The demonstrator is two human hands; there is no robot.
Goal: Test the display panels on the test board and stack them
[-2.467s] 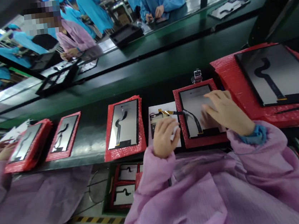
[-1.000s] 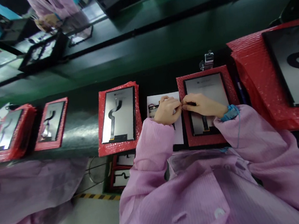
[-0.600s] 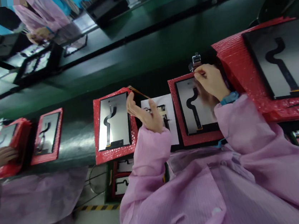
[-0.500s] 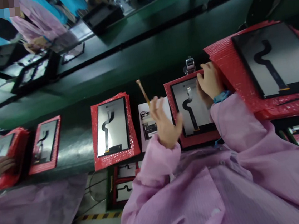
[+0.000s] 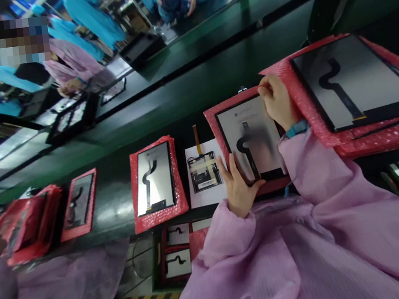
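Observation:
A display panel [image 5: 251, 134] with a black S-shaped flex cable lies on a red bubble-wrap sheet [image 5: 214, 119] in front of me. My left hand [image 5: 238, 188] rests on the panel's near left corner, fingers spread, thumb along the near edge. My right hand [image 5: 276, 100] grips the panel's far right corner with curled fingers. Left of the panel a small circuit board [image 5: 205, 172] with an orange ribbon lies on a white sheet [image 5: 205, 197].
A larger panel on red wrap [image 5: 343, 85] lies to the right. More panels on red wrap [image 5: 154, 181] [image 5: 79, 206] line the bench to the left, where another person's pink sleeve [image 5: 50, 291] shows. A green conveyor [image 5: 179, 99] runs behind. A crate of panels [image 5: 174, 258] sits below.
My left hand let go of the orange ribbon, which now lies flat by the board, and came down onto the panel's near corner. My right hand stayed at the far corner.

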